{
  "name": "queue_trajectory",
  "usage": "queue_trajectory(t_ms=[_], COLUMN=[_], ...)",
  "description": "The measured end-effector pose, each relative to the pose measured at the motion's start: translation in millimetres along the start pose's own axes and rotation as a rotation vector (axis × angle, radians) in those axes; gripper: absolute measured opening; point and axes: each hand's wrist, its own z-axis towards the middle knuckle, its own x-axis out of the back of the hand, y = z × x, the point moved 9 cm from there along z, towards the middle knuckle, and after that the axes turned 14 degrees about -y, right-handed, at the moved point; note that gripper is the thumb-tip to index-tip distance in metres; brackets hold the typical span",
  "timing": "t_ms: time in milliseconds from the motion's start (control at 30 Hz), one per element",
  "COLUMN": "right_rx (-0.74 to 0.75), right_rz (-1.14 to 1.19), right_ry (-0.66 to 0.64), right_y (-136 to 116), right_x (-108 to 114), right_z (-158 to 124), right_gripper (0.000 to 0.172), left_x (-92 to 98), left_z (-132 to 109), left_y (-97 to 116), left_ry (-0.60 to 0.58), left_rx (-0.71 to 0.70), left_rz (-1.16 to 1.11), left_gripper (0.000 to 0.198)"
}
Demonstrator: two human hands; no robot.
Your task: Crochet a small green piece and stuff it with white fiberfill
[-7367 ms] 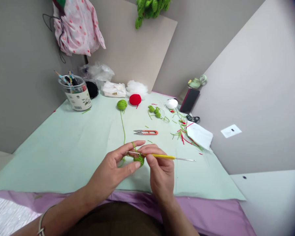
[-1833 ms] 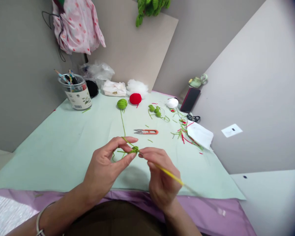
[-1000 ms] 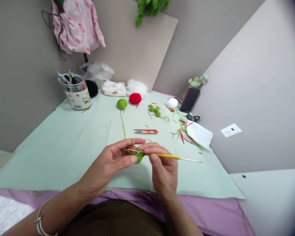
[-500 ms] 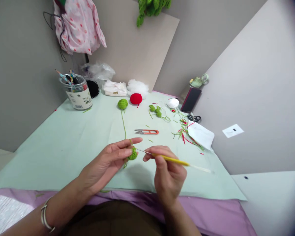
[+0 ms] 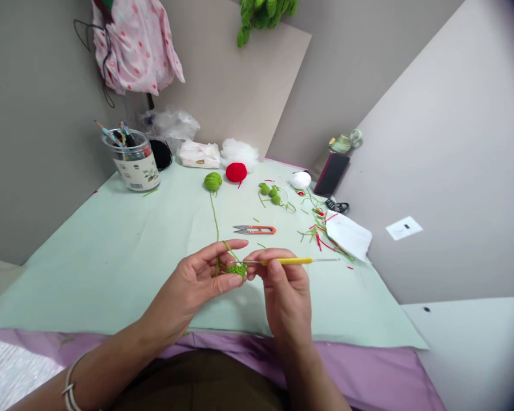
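Between the thumb and fingers of my left hand [image 5: 199, 277] is a small green crochet piece [image 5: 236, 270]. Green yarn [image 5: 215, 214] runs over my raised left index finger and back to a green yarn ball [image 5: 213, 181]. My right hand [image 5: 288, 285] grips a crochet hook [image 5: 297, 261] by its yellow handle, pen-like. The hook lies nearly level, its thin metal end pointing left at the top edge of the piece. Whether its tip sits inside a stitch I cannot tell. My right fingertips are close beside the piece.
Orange-handled thread snips [image 5: 255, 230] lie just beyond my hands. Farther back are a red yarn ball [image 5: 236, 172], white stuffing [image 5: 240, 154], small green crocheted pieces [image 5: 275, 196] and a pencil jar [image 5: 136, 171]. At right are yarn scraps [image 5: 321, 237], white paper [image 5: 349, 234] and a phone [image 5: 332, 174].
My right hand has come slightly left and up, and the hook has gone from slanted to nearly level, over the piece. My left hand has turned the crochet piece, and its thumb has lowered.
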Motion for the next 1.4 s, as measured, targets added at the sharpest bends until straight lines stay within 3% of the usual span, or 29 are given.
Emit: queue_trajectory(t_ms=[233,500,667,800,900,1033,1067,1133,1233,1300,1400], right_rx=[-0.014,0.145,0.374,0.523,0.505,0.423,0.419,0.464,0.592,0.621,0.533], right_rz=[0.015,-0.386,-0.734,-0.883,-0.860,-0.807,-0.861,-1.038,-1.252,-1.256,-1.045], right_ry=[-0.014,-0.064,-0.153,-0.144,-0.124,-0.124,-0.132,-0.144,-0.124,-0.128,-0.147], right_y=[-5,-31,-46,-50,-51,-48,-47,-43,-40,-38,-41], right_x=[-2,-9,-30,-39,-37,-33,-34,-40,-46,-45,-37], right_z=[2,-8,-22,-31,-27,-22,-22,-28,-41,-45,-39], right_gripper=[0.018,0.021,0.031,0.033,0.033,0.033,0.034,0.039,0.052,0.058,0.049], left_x=[1.3,8.0,6.4,5.5,5.9,2.1,1.2,0.4,-4.2,-9.6,-12.8], left_z=[-1,-10,-14,-11,-12,-17,-17,-14,-6,-2,-2], left_y=[5,17,31,30,29,39,39,31,7,-7,-15], left_ry=[0.016,0.103,0.190,0.186,0.180,0.215,0.217,0.194,0.080,-0.009,-0.087], left_rx=[-0.044,-0.079,-0.178,-0.168,-0.153,-0.244,-0.249,-0.201,-0.057,0.040,0.131], left_rz=[0.036,0.287,0.464,0.368,0.349,0.512,0.507,0.406,0.106,-0.093,-0.250], left_gripper=[0.037,0.032,0.031,0.037,0.045,0.004,0.007,0.013,0.053,0.061,0.064])
